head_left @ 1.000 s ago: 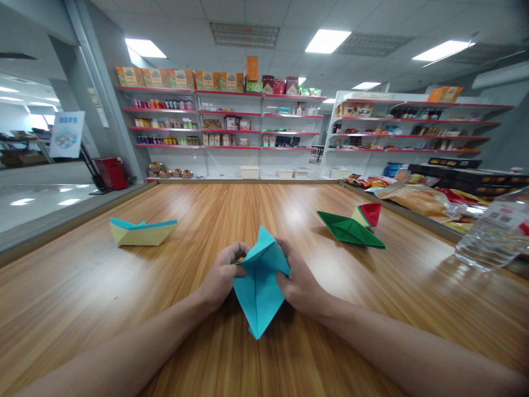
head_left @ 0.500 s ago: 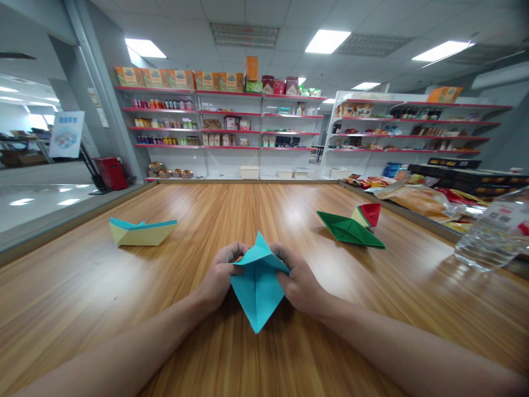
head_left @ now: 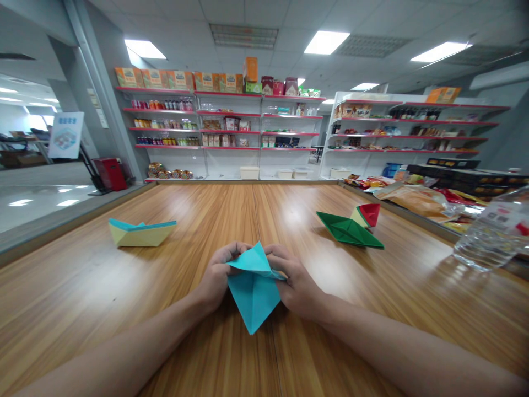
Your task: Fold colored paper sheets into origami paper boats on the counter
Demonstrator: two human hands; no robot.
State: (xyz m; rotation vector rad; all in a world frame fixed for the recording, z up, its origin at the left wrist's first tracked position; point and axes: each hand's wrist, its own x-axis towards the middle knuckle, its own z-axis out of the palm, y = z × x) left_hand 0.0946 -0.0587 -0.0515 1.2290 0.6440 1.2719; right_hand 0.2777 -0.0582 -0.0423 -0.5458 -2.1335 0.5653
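Note:
A folded sheet of light blue origami paper (head_left: 255, 300) is held over the near middle of the table, one point toward me and a triangular flap raised at the far end. My left hand (head_left: 221, 273) pinches its left corner, with the fingers partly behind the paper. At the right corner, my right hand (head_left: 296, 281) grips the edge between thumb and fingers, where a narrow fold shows. Parts of the fingertips on both hands are hidden by the paper.
On the wooden table (head_left: 198, 353) stand a yellow and blue paper boat (head_left: 142, 235) at left, and a green paper boat (head_left: 349, 230) beside a red and yellow folded paper piece (head_left: 369, 214) at right. A clear plastic bottle (head_left: 485, 242) and snack bags (head_left: 417, 198) line the right side.
The blue paper has tilted and shifted slightly left at its near point. Its upper flap leans more toward me, and the right edge is now bent under my right hand's fingers.

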